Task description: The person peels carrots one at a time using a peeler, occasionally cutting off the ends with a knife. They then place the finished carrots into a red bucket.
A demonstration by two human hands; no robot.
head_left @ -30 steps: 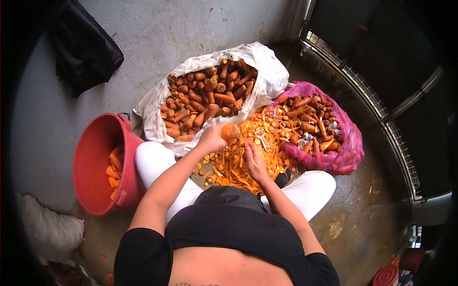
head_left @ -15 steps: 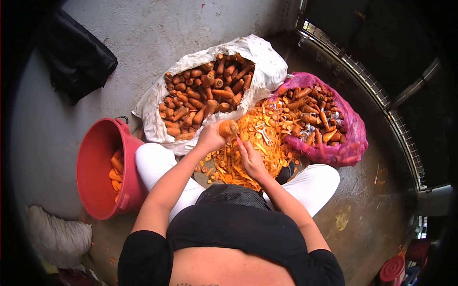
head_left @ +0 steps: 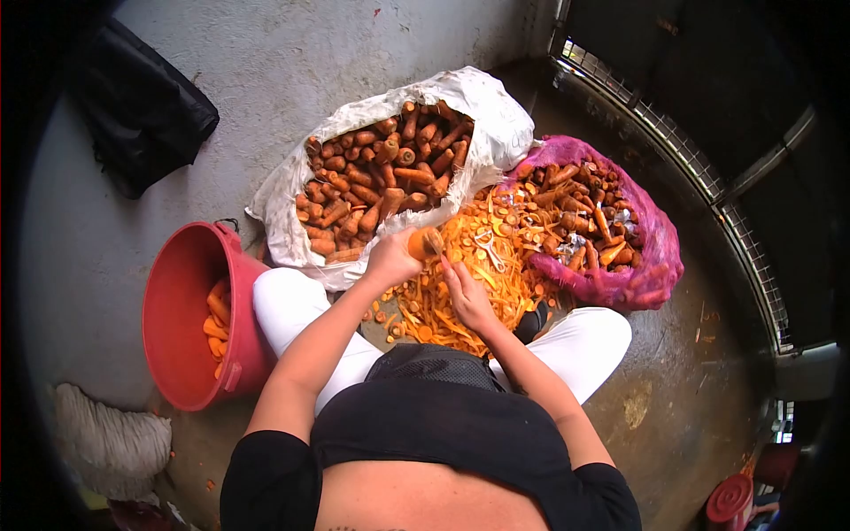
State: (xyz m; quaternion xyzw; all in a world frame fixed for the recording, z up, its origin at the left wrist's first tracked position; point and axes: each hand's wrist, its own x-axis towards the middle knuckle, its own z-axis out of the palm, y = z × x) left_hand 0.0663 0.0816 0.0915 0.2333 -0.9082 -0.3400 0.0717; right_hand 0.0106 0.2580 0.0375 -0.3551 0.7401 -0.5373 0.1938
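My left hand (head_left: 396, 258) is closed around a thick carrot (head_left: 426, 244), its cut end turned to the right. Against that end rests what looks like a small knife (head_left: 437, 247), thin and mostly hidden, gripped in my right hand (head_left: 467, 292). Below both hands spreads a heap of orange carrot peelings (head_left: 443, 305) mixed with round cut-off ends. A white-handled peeler (head_left: 490, 250) lies on the heap, apart from my right hand.
A white sack (head_left: 496, 115) full of unpeeled carrots lies ahead. Right of it is a pink mesh sack (head_left: 660, 239) with more carrots. A red bucket (head_left: 181, 265) at my left holds several peeled carrots (head_left: 216, 323). Black cloth (head_left: 146, 106) hangs on the wall.
The carrot's cut end has turned slightly, and my right hand's tool has come up against it. The sacks, bucket and peeler stay where they were.
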